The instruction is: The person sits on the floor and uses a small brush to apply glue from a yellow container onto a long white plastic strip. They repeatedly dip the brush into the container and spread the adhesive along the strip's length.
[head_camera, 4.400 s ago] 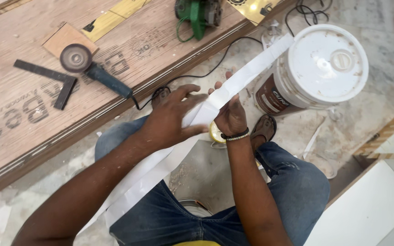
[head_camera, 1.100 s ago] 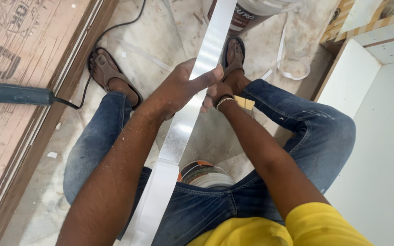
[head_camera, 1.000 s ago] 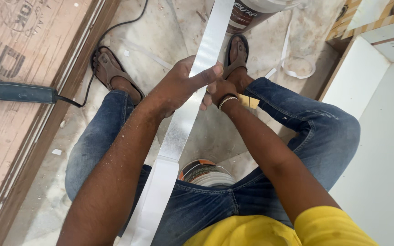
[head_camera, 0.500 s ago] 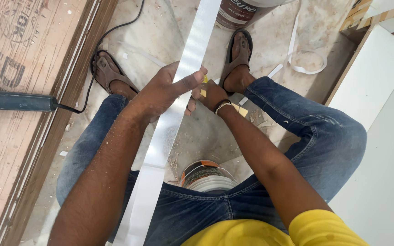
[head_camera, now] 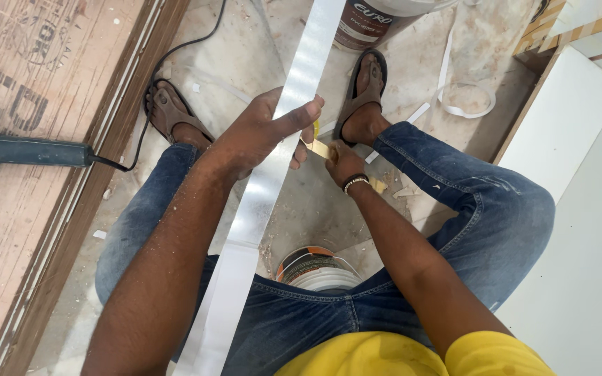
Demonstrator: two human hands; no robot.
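Note:
A long white edge-banding strip (head_camera: 259,202) runs from my lap up toward the top of the view. My left hand (head_camera: 259,132) grips it from the left, thumb laid across its face. Just right of the strip, my right hand (head_camera: 343,160) is closed on a small yellow-handled tool (head_camera: 317,145) whose tip meets the strip's edge. A dark band circles that wrist. I sit with knees apart in blue jeans, sandalled feet on the floor.
A plywood sheet (head_camera: 29,139) lies at the left with a dark power tool (head_camera: 29,150) and its cable on it. A paint bucket (head_camera: 377,21) stands ahead. A small tub (head_camera: 315,268) sits between my legs. White panels (head_camera: 580,209) fill the right; strip offcuts (head_camera: 465,97) litter the floor.
The view has tilted down from the bucket and plywood to my lap. My left hand has slid a little along the strip, and the right hand has come out from behind it with the tool.

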